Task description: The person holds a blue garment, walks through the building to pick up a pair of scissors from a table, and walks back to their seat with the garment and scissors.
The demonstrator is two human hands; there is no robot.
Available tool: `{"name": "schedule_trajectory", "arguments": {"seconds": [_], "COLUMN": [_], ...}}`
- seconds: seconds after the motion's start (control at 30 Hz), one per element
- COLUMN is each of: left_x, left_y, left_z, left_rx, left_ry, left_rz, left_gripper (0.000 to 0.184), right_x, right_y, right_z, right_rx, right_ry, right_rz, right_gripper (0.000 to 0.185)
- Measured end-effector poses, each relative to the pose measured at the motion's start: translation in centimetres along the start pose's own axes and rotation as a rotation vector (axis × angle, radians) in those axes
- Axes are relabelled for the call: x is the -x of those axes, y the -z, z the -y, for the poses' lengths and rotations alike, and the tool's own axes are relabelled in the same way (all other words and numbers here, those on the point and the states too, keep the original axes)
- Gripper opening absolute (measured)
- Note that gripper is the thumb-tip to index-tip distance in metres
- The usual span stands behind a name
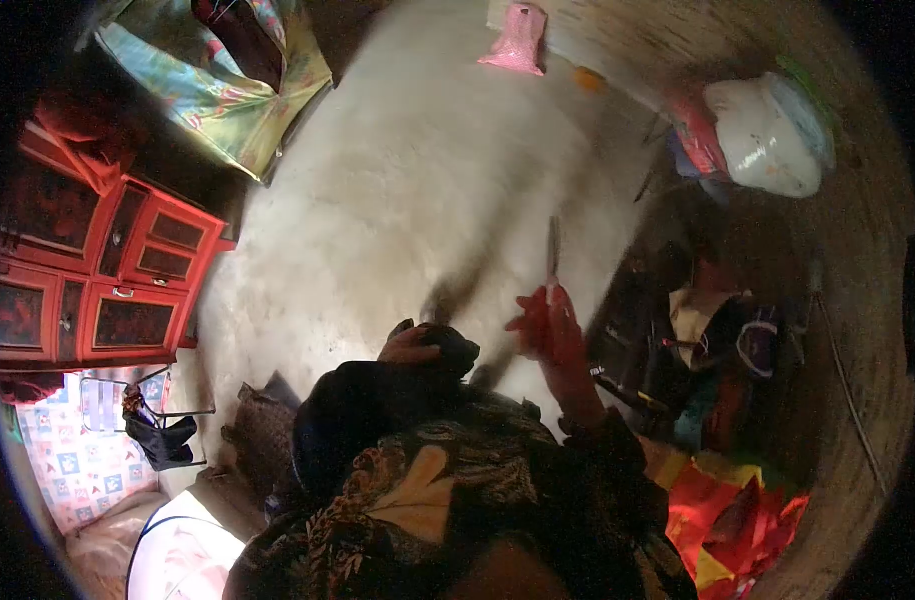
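My right hand (pixel 552 325) is raised over the floor, closed round the lower end of a slender knife (pixel 553 245) that points away from me. The handle is mostly hidden in the fingers, and the image is too soft to show the edge. Close to my body, my left hand (pixel 407 347) is closed on a black bundle (pixel 451 347), which looks like soft cloth; its fingers are partly covered by it. A gap separates the two hands. The patterned dark garment that I wear (pixel 447 480) fills the bottom of the view.
A red cabinet (pixel 142 290) stands at the left, with a metal-framed chair (pixel 157 430) below it. A pink bag (pixel 517 40) sits on the pale floor (pixel 377 180) ahead. White sacks (pixel 762 135), dark bags (pixel 712 325) and red-yellow cloth (pixel 722 520) lie along the right.
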State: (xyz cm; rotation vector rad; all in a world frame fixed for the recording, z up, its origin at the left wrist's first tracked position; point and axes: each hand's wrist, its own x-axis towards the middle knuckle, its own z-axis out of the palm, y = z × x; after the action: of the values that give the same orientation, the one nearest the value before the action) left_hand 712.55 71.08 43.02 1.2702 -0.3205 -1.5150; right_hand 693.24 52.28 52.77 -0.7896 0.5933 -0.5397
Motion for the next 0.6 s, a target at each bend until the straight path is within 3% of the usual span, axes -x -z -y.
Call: {"name": "schedule_trajectory", "arguments": {"seconds": [0.1,0.13,0.2,0.27,0.3,0.33,0.37,0.4,0.5,0.57,0.6], "left_x": [-5.5,-7.7,-11.8,-14.9,-16.1,-17.3,-19.1,-20.8,-25.6,-30.5,-32.0], "left_y": [4.0,5.5,7.7,9.8,10.4,11.2,12.8,13.8,17.1,20.8,21.8], "left_z": [-3.0,-4.4,-8.3,-13.8,-17.1,-19.7,-21.6,-24.1,-27.4,-27.0,-28.3], "left_rx": [0.183,0.224,0.08,-0.076,0.009,0.101,0.131,0.124,0.109,0.029,0.004], "left_ry": [0.115,0.145,0.122,0.099,0.06,0.019,-0.012,-0.022,-0.043,-0.154,-0.193], "left_rz": [0.015,0.021,-0.023,-0.069,-0.03,0.006,0.106,0.106,-0.019,0.008,0.017], "left_gripper": [0.039,0.039,0.038,0.038,0.037,0.037,0.037,0.037,0.034,0.03,0.029], "right_x": [-7.1,-10.4,-16.0,-20.6,-24.9,-26.8,-28.0,-30.2,-35.8,-38.6,-40.4], "right_y": [-4.5,-4.2,-4.8,-6.7,-3.1,-2.3,-2.1,-1.3,2.0,4.2,3.7], "right_z": [2.0,1.3,1.3,1.8,-1.0,-0.9,-0.7,-0.5,-1.8,-4.1,-3.2], "right_rx": [0.007,-0.044,-0.093,0.084,-0.284,-0.278,-0.259,-0.299,-0.434,-0.233,-0.278], "right_ry": [-0.075,-0.146,-0.217,-0.132,-0.136,-0.142,-0.151,-0.102,0.032,0.147,0.211], "right_rz": [0.044,0.155,0.27,0.01,0.252,0.256,0.098,0.077,0.16,-0.243,-0.226], "right_gripper": [0.041,0.041,0.042,0.042,0.041,0.041,0.04,0.039,0.034,0.033,0.034]}}
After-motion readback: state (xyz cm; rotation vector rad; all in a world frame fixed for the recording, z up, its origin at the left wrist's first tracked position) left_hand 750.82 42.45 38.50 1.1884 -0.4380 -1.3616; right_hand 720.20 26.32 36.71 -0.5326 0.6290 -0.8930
